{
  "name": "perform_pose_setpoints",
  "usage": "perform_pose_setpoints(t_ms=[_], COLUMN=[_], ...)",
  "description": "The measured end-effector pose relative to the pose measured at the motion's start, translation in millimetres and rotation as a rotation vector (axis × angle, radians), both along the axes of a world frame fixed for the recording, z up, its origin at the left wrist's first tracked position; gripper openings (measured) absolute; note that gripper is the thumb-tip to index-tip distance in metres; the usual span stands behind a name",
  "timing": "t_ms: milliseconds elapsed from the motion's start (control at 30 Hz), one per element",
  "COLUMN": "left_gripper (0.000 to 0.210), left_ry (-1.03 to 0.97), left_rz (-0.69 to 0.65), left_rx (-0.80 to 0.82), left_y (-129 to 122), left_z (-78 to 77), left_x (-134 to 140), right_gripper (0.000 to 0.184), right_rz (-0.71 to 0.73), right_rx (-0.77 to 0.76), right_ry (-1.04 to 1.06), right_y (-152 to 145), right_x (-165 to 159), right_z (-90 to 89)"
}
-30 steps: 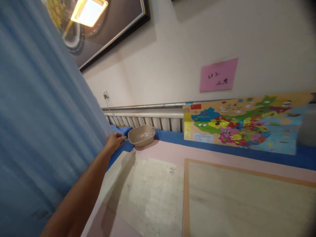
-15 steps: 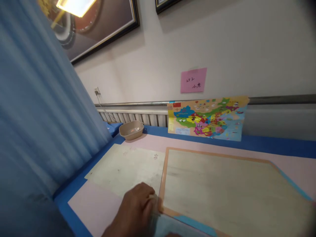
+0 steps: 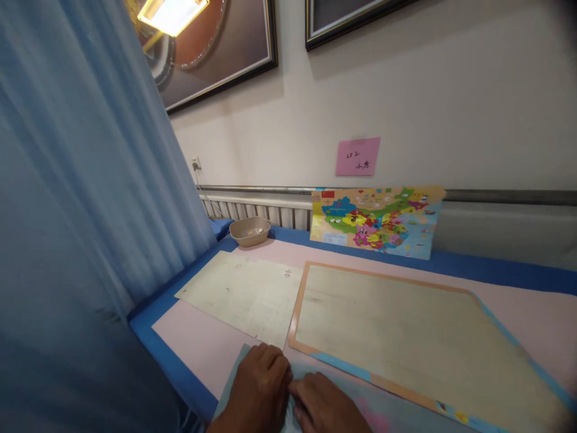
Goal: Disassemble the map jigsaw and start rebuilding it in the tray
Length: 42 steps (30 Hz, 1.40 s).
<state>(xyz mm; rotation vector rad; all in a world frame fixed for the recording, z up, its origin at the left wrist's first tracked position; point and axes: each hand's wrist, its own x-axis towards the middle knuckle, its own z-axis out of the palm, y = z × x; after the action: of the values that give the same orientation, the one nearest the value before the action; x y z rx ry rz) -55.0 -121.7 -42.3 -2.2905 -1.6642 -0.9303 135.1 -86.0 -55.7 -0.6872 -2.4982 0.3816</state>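
My left hand [image 3: 261,382] is closed with curled fingers at the bottom middle. Beside it, my right hand [image 3: 327,402] is closed too, fingertips meeting the left ones. Both grip a pale blue, filmy sheet [image 3: 234,373] with pink patches at its right; whether it is a bag or a cloth I cannot tell. Just beyond lies a puzzle board [image 3: 387,319] with a bare cream middle and an orange and blue border. A cream sheet-like board [image 3: 252,294] with small flower-shaped marks lies at its left.
A beige basket [image 3: 250,231] with a few small pieces stands at the back left. A colourful map sheet [image 3: 374,222] leans at the wall below a pink note [image 3: 358,156]. A blue curtain [image 3: 90,210] hangs on the left. Pink paper [image 3: 198,340] covers the blue table.
My right hand has come fully into view and joined the left at the pale blue sheet, which shows more beneath them. The view has shifted slightly.
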Motion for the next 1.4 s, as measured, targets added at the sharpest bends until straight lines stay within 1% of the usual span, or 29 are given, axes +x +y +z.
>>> perform_pose_setpoints(t_ms=[67,100,133,200,267,300,333,400,467,500,567,633,733,800,867,967,1033,1133,1267,1333,1400], left_gripper=[0.017,0.016,0.016,0.017,0.019,0.019,0.02,0.024,0.03,0.033,0.035,0.034,0.036,0.04,0.045,0.054,0.056,0.05,0.043,0.052,0.067], left_ry=[-0.1,-0.162,-0.217,-0.28,-0.277,-0.259,-0.226,-0.159,-0.101,-0.076,-0.055,-0.042,-0.021,-0.013,-0.005,0.026,0.047,0.059,0.081,0.091,0.099], left_rz=[-0.002,0.014,0.048,0.188,0.403,0.505,0.589,0.729,0.82,0.856,0.878,0.869,0.858,0.859,0.861,0.872,0.867,0.809,0.682,0.623,0.589], left_rx=[-0.053,-0.073,-0.075,-0.017,0.051,0.047,0.014,-0.107,-0.253,-0.325,-0.383,-0.405,-0.43,-0.442,-0.456,-0.497,-0.53,-0.56,-0.608,-0.634,-0.653], left_y=[2,4,7,11,13,13,14,17,24,28,38,46,52,52,51,51,52,53,52,51,49], left_z=[4.6,6.8,8.5,9.6,8.6,8.2,8.5,12.5,20.3,24.6,31.0,32.6,26.4,20.1,15.1,13.6,17.6,28.9,43.0,46.5,47.6], left_x=[-3,-9,-17,-46,-88,-112,-136,-183,-219,-233,-253,-262,-265,-263,-261,-259,-261,-269,-282,-287,-290], right_gripper=[0.026,0.023,0.022,0.02,0.023,0.027,0.031,0.037,0.033,0.028,0.02,0.014,0.016,0.019,0.018,0.012,0.01,0.006,0.02,0.026,0.028], right_rz=[-0.014,-0.048,-0.08,-0.115,-0.102,-0.092,-0.086,-0.091,-0.102,-0.105,-0.109,-0.104,-0.081,-0.064,-0.057,-0.052,-0.045,-0.049,-0.059,-0.056,-0.047], right_rx=[0.002,0.039,0.075,0.113,0.128,0.132,0.137,0.136,0.105,0.08,0.024,-0.01,-0.03,-0.048,-0.053,-0.023,0.006,0.071,0.178,0.209,0.226], right_ry=[-0.003,-0.014,-0.024,-0.045,-0.042,-0.029,-0.011,0.014,-0.014,-0.043,-0.103,-0.134,-0.145,-0.143,-0.141,-0.147,-0.172,-0.24,-0.303,-0.311,-0.318], right_y=[13,21,30,46,58,63,67,72,76,77,79,80,80,80,80,79,78,75,72,72,72], right_x=[-5,-10,-17,-32,-45,-49,-51,-52,-51,-50,-50,-51,-52,-51,-50,-49,-51,-54,-56,-57,-58], right_z=[17.5,25.6,32.4,39.6,37.9,34.6,30.6,23.7,21.5,22.4,27.0,32.4,36.5,35.9,34.0,32.2,33.2,35.5,32.6,28.8,26.2])
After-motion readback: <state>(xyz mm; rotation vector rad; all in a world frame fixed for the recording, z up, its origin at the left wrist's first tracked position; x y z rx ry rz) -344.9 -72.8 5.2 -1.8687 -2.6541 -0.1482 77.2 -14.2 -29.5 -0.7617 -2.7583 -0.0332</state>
